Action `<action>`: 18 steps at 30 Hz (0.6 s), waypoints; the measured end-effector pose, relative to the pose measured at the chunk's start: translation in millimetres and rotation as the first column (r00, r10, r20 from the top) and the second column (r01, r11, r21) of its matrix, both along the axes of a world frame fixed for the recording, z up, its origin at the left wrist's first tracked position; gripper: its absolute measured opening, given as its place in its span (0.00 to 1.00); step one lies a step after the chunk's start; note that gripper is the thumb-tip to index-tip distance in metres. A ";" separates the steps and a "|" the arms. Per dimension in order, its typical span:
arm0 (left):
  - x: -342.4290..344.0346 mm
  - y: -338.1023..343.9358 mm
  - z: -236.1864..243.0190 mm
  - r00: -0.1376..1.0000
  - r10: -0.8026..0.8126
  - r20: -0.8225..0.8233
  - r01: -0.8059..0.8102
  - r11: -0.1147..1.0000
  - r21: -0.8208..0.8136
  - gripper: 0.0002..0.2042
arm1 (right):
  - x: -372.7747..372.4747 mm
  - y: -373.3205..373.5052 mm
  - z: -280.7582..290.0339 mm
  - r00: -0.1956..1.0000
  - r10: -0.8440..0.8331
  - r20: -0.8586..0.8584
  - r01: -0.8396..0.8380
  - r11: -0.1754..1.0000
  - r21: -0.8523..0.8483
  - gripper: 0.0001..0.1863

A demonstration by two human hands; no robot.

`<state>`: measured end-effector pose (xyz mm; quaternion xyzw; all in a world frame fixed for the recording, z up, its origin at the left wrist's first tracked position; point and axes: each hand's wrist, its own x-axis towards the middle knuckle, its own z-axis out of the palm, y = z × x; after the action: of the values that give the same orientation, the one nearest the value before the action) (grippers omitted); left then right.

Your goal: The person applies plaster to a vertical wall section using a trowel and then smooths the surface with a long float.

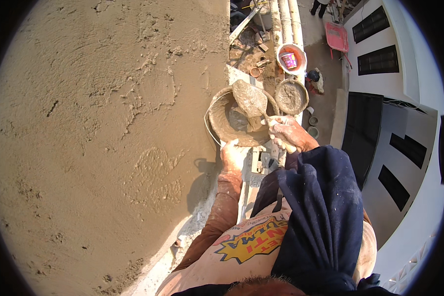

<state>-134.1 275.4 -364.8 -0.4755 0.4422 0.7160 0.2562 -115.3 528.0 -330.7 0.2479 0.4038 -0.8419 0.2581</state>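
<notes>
Mortar pan point(217, 129): round, shallow, rim caked in dried grey-brown mortar, inside coated with wet mortar of the same colour, a darker wet patch near the middle. It sits just right of the plastered wall point(98, 128), held up at the person's chest front.

Trowel point(249, 98): broad, rounded-pointed blade, wholly smeared with mortar, dull and gritty. The blade stands tilted above the pan's far half, its lower end touching the mortar inside.

Wall: large surface of fresh tan-brown plaster, rough, with ridges, smears and lumpy streaks; smoother patch low at centre.

Left hand point(233, 155): closed on the pan's near rim, fingers curled under the edge, mortar-stained. Brown sleeve behind it.

Right hand point(287, 134): clenched round the trowel handle, just beside the pan's right rim; handle itself hidden in the fist. Dark blue cloth point(320, 207) drapes over that forearm.

Far below, well apart: a second mortar-filled pan point(291, 96) and a white bucket point(291, 59) with orange interior, beside pale poles point(286, 19). White building wall point(409, 84) with dark windows at right.
</notes>
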 end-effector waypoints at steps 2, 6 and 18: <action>-4.9 -4.8 3.3 1.000 -0.015 -0.011 0.015 1.000 -0.004 0.17 | -29.8 3.6 23.2 0.994 -0.110 0.021 0.112 0.988 -0.109 0.19; -1.7 -9.5 19.2 0.995 0.028 -0.093 -0.028 1.000 0.004 0.19 | -93.2 7.6 31.8 0.913 -0.363 -0.187 0.362 0.931 -0.037 0.22; 65.2 -45.5 1.4 0.981 0.051 -0.189 -0.049 0.999 0.017 0.18 | -321.7 -89.5 -5.2 0.709 -0.436 -0.554 0.571 0.816 0.088 0.19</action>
<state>-69.0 229.9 -363.4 -0.4148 0.4480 0.7669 0.1978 -437.1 438.5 -335.9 0.1484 0.4770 -0.8560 -0.1333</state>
